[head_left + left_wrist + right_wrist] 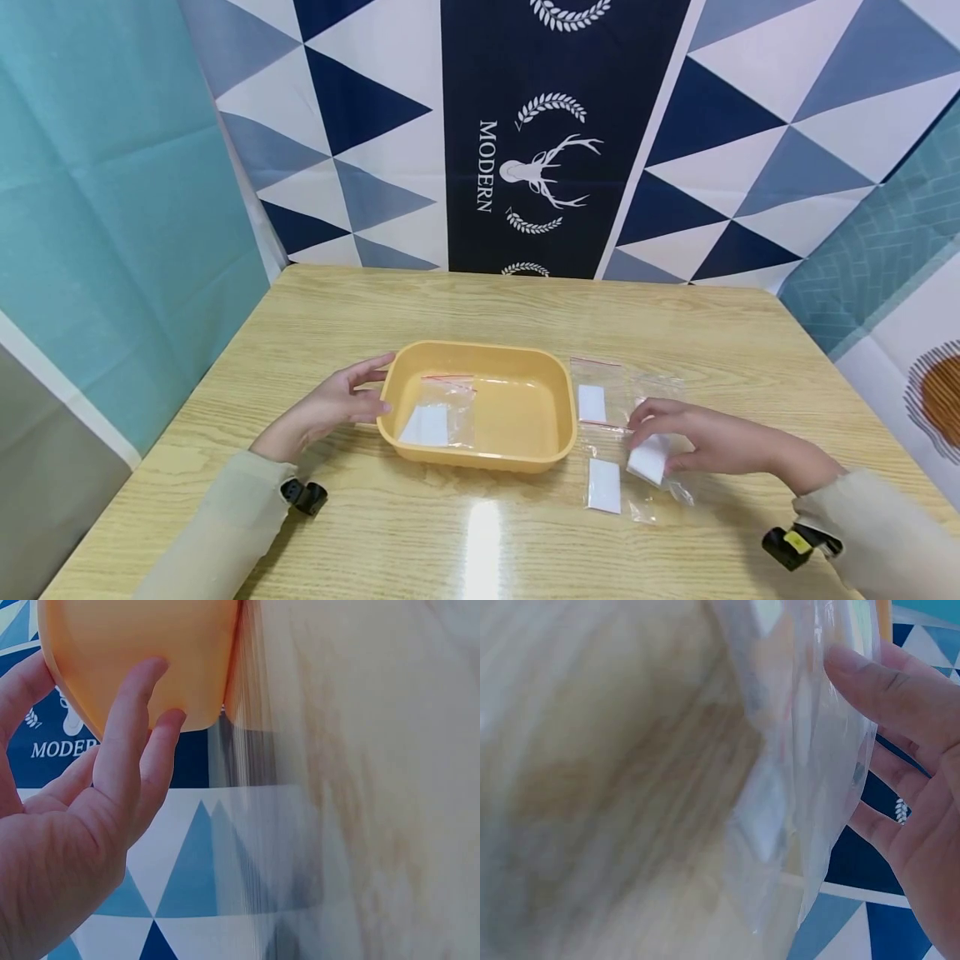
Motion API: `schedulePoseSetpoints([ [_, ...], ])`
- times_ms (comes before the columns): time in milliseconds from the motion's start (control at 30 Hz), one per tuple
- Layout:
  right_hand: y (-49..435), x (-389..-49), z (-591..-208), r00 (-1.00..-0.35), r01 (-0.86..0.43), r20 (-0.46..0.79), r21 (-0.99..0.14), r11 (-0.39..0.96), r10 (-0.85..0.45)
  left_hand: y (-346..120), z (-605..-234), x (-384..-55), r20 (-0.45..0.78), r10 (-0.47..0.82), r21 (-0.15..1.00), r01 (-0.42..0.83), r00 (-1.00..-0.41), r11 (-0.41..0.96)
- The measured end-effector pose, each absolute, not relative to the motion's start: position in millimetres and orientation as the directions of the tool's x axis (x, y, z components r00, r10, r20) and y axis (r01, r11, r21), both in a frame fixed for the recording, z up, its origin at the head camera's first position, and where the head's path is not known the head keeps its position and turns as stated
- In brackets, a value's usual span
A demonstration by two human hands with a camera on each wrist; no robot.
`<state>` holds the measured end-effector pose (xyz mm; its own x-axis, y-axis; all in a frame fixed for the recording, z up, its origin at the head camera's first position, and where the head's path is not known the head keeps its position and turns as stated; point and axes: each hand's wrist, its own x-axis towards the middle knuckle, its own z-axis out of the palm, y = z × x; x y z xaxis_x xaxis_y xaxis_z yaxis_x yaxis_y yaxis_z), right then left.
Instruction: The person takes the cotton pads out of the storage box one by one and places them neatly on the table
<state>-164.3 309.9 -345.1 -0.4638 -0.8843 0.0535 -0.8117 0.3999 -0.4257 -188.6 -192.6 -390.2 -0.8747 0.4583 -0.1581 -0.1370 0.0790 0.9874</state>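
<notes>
A yellow plastic basin [525,358] stands mid-table in the head view, with zip bags [435,421] holding white pieces lying in its left part. At the basin's left end, my left hand [352,396] touches the rim and outer wall with spread, relaxed fingers [120,735]. To the right of the basin, my right hand [693,433] pinches a clear zip bag [649,458] with a white piece inside, between thumb and fingers. The right wrist view shows its clear plastic [832,772] hanging between thumb [892,690] and fingers.
Right of the basin, more clear zip bags lie on the wooden table [360,533]: one with a white piece [592,404] farther back, another with a white piece [603,486] nearer. A patterned cloth [390,183] hangs behind the table.
</notes>
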Motion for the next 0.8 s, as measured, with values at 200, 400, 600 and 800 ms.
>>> schedulePoseSetpoints([
  [200, 317, -154, -356, -0.449, -0.814, 0.074, -0.446, 0.373, -0.891, -192, -390, -188, -0.151, 0.463, 0.989, -0.131, -0.874, 0.076],
  [400, 325, -146, -367, -0.42, -0.838, 0.109, -0.427, 0.339, -0.901, -192, -389, -188, -0.151, 0.459, 0.989, -0.132, -0.875, 0.073],
  [600, 332, -142, -377, -0.394, -0.862, 0.153, -0.405, 0.306, -0.906, -192, -388, -187, -0.156, 0.451, 0.988, -0.133, -0.879, 0.083],
  [800, 339, -137, -385, -0.396, -0.852, 0.167, -0.435, 0.293, -0.903, -192, -387, -187, -0.159, 0.449, 0.987, -0.133, -0.879, 0.088],
])
